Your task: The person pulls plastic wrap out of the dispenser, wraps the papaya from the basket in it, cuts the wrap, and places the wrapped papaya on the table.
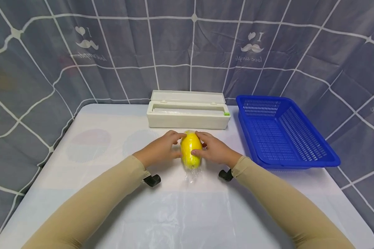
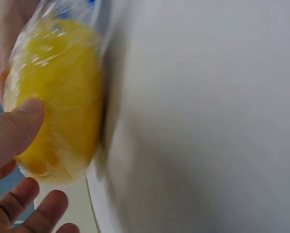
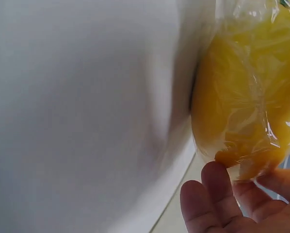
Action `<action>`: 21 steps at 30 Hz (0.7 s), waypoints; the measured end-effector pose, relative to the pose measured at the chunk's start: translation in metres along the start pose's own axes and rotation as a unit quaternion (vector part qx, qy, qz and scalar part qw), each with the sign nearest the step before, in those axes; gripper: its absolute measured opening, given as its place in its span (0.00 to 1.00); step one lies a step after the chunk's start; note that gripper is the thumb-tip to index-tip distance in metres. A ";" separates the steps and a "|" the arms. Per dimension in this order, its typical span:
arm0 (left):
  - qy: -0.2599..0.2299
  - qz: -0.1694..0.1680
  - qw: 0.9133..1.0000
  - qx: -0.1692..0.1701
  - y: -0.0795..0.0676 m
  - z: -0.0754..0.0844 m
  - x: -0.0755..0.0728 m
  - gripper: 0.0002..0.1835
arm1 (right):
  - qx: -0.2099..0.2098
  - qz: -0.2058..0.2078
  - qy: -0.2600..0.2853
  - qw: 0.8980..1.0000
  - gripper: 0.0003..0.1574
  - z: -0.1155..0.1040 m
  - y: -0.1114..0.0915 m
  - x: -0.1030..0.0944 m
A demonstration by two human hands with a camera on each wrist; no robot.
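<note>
A yellow bell pepper, wrapped in clear cling film, rests on the white table between both hands. Loose film bunches out at its near end. My left hand holds it from the left, thumb on its side and index finger at the far end; the other fingers hang off it in the left wrist view. From the right, my right hand grips it with the thumb on top and fingers around the far end. In the right wrist view, fingertips meet the film at the pepper's lobed end.
Behind the pepper stands a white cling film dispenser with its lid raised and a green slider at the right. A blue plastic basket sits on the right side. A grey checked curtain surrounds the table.
</note>
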State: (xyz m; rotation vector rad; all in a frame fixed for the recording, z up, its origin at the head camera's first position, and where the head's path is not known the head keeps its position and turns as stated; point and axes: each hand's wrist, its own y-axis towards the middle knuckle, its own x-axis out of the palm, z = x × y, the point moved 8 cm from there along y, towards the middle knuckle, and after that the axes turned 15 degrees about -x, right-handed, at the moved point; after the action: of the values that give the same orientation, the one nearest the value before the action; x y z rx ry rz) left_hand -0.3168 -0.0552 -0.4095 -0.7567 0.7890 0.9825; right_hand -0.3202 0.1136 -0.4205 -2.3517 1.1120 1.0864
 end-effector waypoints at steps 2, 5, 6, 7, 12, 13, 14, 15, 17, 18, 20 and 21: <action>0.021 0.014 1.000 0.013 -0.009 0.001 0.001 0.40 | 0.009 0.005 0.006 1.000 0.58 0.000 -0.001 0.000; 0.045 0.015 0.998 0.038 -0.024 0.005 0.004 0.38 | 0.022 0.010 0.011 1.000 0.58 0.000 -0.002 -0.001; 0.049 0.009 0.998 0.049 -0.028 0.007 0.006 0.36 | 0.024 0.010 0.014 1.000 0.58 0.001 -0.002 -0.001; 0.055 0.002 0.997 0.060 -0.033 0.010 0.008 0.34 | 0.023 0.010 0.015 1.000 0.58 0.001 -0.002 0.000; 0.081 -0.037 0.989 0.117 -0.051 0.023 0.021 0.27 | 0.014 0.012 0.024 1.000 0.58 0.001 -0.001 0.002; 0.084 -0.041 0.988 0.127 -0.053 0.026 0.023 0.26 | 0.012 0.012 0.024 1.000 0.58 0.001 -0.001 0.002; 0.085 -0.044 0.986 0.137 -0.055 0.029 0.025 0.24 | 0.010 0.013 0.022 1.000 0.58 0.001 -0.001 0.002; 0.086 -0.044 0.985 0.146 -0.056 0.032 0.026 0.23 | 0.008 0.012 0.020 1.000 0.58 0.001 -0.001 0.002; 0.086 -0.039 0.982 0.161 -0.058 0.035 0.027 0.19 | 0.006 0.012 0.017 1.000 0.57 0.001 -0.001 0.002; 0.088 -0.033 0.982 0.167 -0.058 0.036 0.028 0.17 | 0.006 0.011 0.015 1.000 0.57 0.001 -0.001 0.002; 0.091 -0.018 0.980 0.177 -0.060 0.038 0.027 0.12 | 0.003 0.011 0.010 1.000 0.57 0.000 -0.001 0.002; 0.094 -0.010 0.979 0.182 -0.060 0.039 0.027 0.11 | 0.004 0.011 0.008 1.000 0.57 0.000 -0.001 0.002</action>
State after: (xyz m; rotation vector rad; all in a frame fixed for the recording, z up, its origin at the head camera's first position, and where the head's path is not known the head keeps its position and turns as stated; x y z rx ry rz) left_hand -0.2441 -0.0335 -0.4011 -0.5400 1.0889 0.7263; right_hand -0.3184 0.1132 -0.4226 -2.3524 1.1475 1.0698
